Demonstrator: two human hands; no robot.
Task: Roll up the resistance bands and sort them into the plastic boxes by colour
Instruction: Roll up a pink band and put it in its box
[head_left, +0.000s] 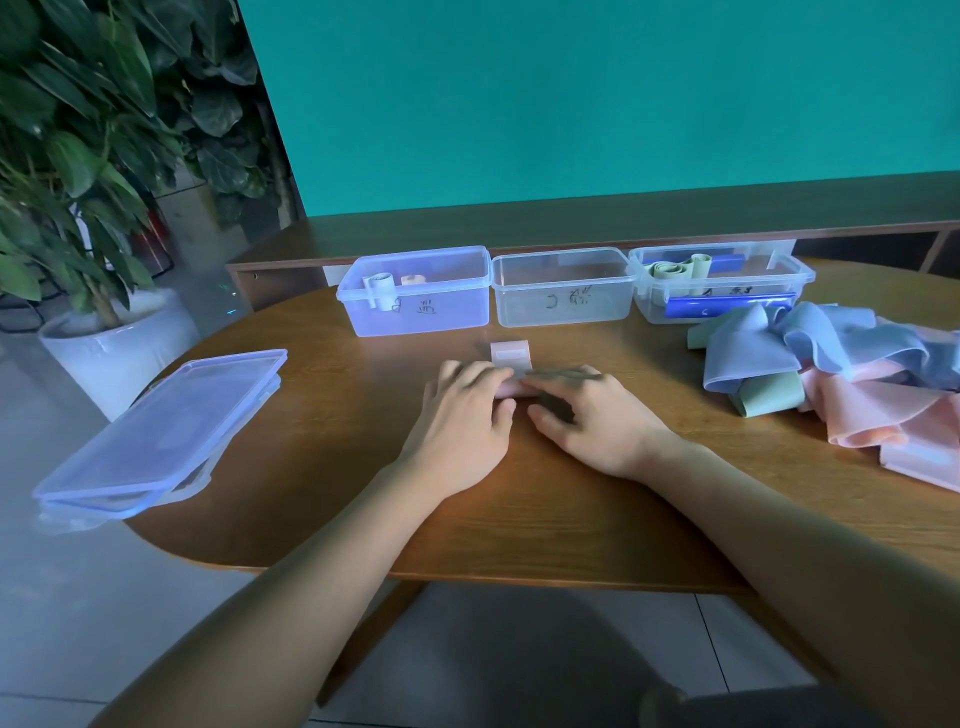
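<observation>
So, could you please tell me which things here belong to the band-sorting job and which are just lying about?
Part of the job:
- pink resistance band, being rolled under left hand and right hand
- three clear plastic boxes
- loose pile of blue, green and pink bands

Just lying about:
- stacked clear plastic lids
- potted green plant

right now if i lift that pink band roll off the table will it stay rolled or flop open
Probably loosens: the pink band roll has a free tail standing up beyond both hands, left hand and right hand. It looks thin and floppy, like the crumpled band pile. Likely light; pinch the tail when lifting.
</observation>
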